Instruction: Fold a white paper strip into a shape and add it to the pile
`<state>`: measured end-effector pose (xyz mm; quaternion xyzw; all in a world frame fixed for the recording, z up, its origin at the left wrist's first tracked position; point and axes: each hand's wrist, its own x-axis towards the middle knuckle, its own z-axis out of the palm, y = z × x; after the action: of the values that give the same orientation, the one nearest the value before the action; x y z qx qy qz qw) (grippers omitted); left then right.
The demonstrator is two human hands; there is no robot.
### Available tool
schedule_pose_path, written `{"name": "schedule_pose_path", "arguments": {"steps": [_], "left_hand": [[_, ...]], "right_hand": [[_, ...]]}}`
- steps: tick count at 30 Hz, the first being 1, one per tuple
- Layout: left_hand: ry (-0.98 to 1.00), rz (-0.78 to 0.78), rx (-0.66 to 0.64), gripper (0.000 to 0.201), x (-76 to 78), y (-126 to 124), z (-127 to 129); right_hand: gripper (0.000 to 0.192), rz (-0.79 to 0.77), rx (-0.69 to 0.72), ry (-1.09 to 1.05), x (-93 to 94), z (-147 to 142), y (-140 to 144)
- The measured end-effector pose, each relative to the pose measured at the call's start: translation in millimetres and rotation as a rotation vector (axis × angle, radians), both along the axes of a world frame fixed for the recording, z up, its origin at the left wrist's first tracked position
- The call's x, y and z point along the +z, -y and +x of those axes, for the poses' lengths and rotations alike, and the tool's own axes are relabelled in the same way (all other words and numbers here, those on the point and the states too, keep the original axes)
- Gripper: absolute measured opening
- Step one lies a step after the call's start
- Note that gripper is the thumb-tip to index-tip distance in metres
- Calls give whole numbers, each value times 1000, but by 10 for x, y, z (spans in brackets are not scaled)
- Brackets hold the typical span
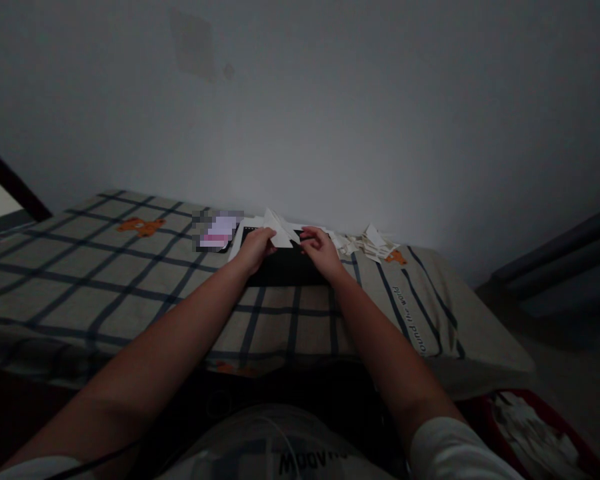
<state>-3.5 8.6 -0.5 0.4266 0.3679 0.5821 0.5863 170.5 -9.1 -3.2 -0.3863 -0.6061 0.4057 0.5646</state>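
Observation:
A folded piece of white paper (281, 235) with a pointed top stands over a black flat board (290, 270). My left hand (258, 249) pinches its lower left edge between thumb and fingers. On the other side, my right hand (322, 249) has its fingers curled in around the paper's right corner; the exact contact at the fingertips is small and dim. White sheets (237, 241) show behind and to the left of the black board.
A phone (217, 232) with a lit, partly blurred screen lies left of the board. Several folded paper pieces (375, 243) are piled to the right. A checked cloth (170, 280) covers the table against the wall (330, 133). A red container (540, 427) stands low at the right.

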Motion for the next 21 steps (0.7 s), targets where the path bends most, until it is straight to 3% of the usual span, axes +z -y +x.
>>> {"name": "schedule_pose_path", "arguments": {"steps": [2,7,14,18,21], "left_hand": [[-5,-1,-39,10,-3,9,1],[-21,2,-86,17,5,42,6],[-36,68,-124,34,-24,65,29],[-34,69,-138,33,-42,50,30],[-83,76,-130,33,-69,24,29]], "right_hand": [[36,90,-5,117,15,-8,28],[13,206,-23,232,55,-9,75],[13,290,-17,345,51,1,89],[11,253,-116,313,21,0,63],[16,128,-173,245,-24,-7,14]]}}
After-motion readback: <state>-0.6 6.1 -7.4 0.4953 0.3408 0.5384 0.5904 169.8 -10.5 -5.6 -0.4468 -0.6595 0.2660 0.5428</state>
